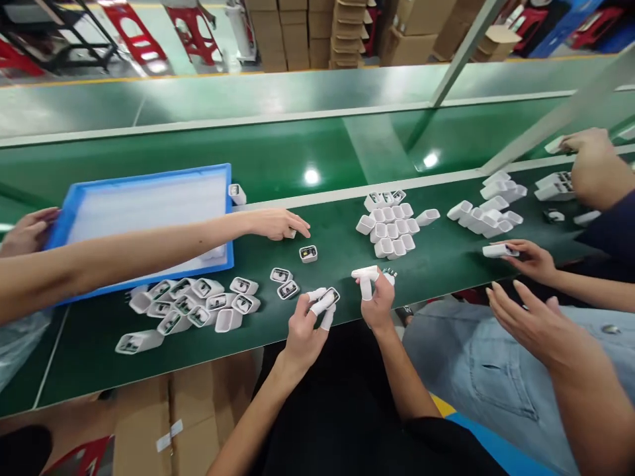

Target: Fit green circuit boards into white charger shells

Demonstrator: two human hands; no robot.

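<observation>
Far left, a co-worker's hand (30, 231) was at the left edge of a blue-rimmed tray (230, 211); the same person's other hand (278, 223) reached across it, something pale under the fingertips, too hidden to identify. Below the tray, a group of white housings (199, 304) lay on the green counter (332, 211), most with open ends showing parts inside. Next, two loose housings (286, 289) lay side by side, and a single housing (308, 254) sat farther back, just past the co-worker's fingertips. Then the wearer's left hand (303, 330), white covers on some fingertips, its grip closed on a housing (334, 295) held above the counter's near edge. Key relation: this housing lay directly left of the right hand (378, 307), near but not touching; long axis slanted, lower left to upper right, open end up and toward the right hand; left hand nearest, since it held the piece. Right hand: covered index finger pointing left, a pronged piece (389, 273) showing just behind the fingers; whether the grip was closed on it, could not tell. Beyond, stacked white housings (394, 230) stood mid-counter, then another cluster (491, 215). Far right, a second co-worker's hand (536, 261) held a housing (499, 250) lying roughly sideways.
</observation>
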